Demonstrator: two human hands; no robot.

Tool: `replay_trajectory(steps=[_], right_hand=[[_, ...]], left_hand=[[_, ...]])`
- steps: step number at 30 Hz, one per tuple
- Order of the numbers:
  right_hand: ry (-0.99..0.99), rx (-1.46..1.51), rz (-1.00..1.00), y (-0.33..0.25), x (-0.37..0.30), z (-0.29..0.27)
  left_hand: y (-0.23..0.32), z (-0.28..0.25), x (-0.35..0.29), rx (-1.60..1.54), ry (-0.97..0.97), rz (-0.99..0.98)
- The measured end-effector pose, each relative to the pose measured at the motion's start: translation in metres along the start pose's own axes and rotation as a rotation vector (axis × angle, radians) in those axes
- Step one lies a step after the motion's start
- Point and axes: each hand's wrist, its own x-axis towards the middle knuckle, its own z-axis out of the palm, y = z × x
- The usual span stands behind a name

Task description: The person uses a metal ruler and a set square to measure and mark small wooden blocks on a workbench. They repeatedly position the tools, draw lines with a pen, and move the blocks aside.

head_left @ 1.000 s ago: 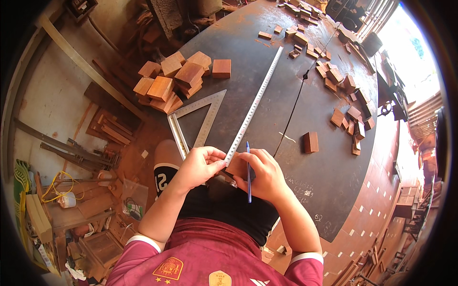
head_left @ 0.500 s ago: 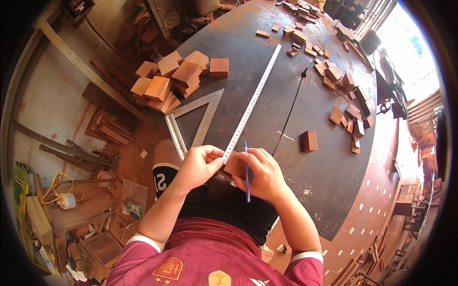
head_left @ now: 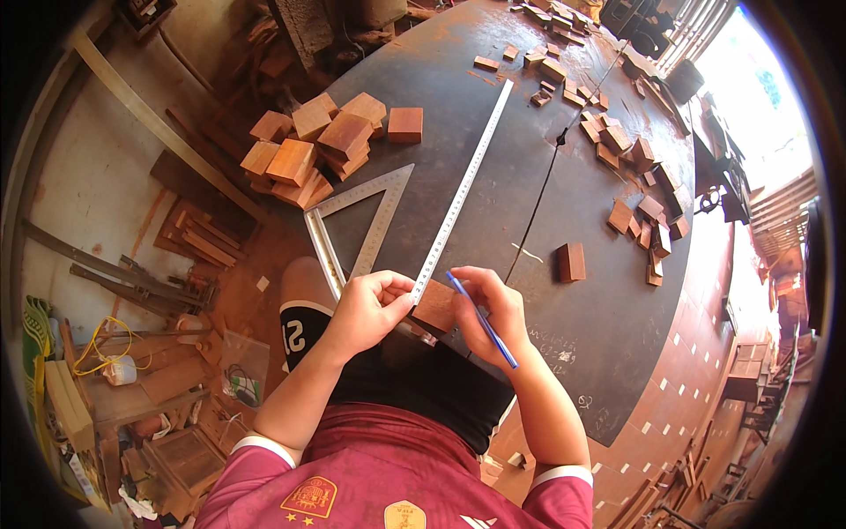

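My left hand [head_left: 374, 309] pinches the near end of a long white ruler [head_left: 465, 185], which lies slanting away across the dark table. Against the ruler's near end, at the table's front edge, rests a reddish-brown wooden block [head_left: 434, 305]. Beside the block, my right hand [head_left: 505, 310] is closed on a blue pen [head_left: 483, 319]. The pen slants back across the hand, one end above the block. Whether the right fingers touch the block I cannot tell. Left of the ruler lies a metal triangle square [head_left: 388, 212].
A heap of wooden blocks [head_left: 345, 135] sits at the table's left edge. One block [head_left: 571, 262] stands alone to the right. Many smaller pieces [head_left: 615, 137] lie scattered along the far and right sides of the dark table [head_left: 520, 159]. A shelf with a yellow cord [head_left: 104, 348] is at left.
The pen has swung from nearly upright to slanting back over my right hand. That hand has shifted slightly right, baring more of the block. The ruler's far end has moved slightly left.
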Motion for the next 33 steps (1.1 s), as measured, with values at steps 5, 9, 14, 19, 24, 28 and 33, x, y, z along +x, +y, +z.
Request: replay_trajectory(steps=[5, 9, 14, 19, 24, 28, 33], right_hand=[[-0.065, 0.096, 0.129, 0.01, 0.001, 0.004], [-0.089, 0.072, 0.145, 0.014, 0.005, 0.005], [-0.072, 0.056, 0.13, 0.01, 0.008, 0.008], [-0.083, 0.026, 0.146, 0.005, 0.01, 0.008], [-0.07, 0.011, 0.138, 0.006, 0.01, 0.009], [-0.084, -0.005, 0.185, 0.006, 0.011, 0.007], [-0.069, -0.005, 0.147, 0.007, 0.011, 0.009]], left_hand=[[-0.003, 0.002, 0.0, -0.018, 0.008, 0.022], [-0.006, 0.003, 0.0, -0.052, 0.007, 0.028], [-0.006, 0.003, 0.001, -0.047, -0.001, 0.017], [-0.008, 0.003, 0.0, -0.053, 0.02, 0.035], [-0.007, 0.004, 0.001, -0.065, 0.02, 0.035], [-0.007, 0.004, 0.001, -0.063, 0.023, 0.042], [-0.01, 0.005, 0.0, -0.066, 0.035, 0.039]])
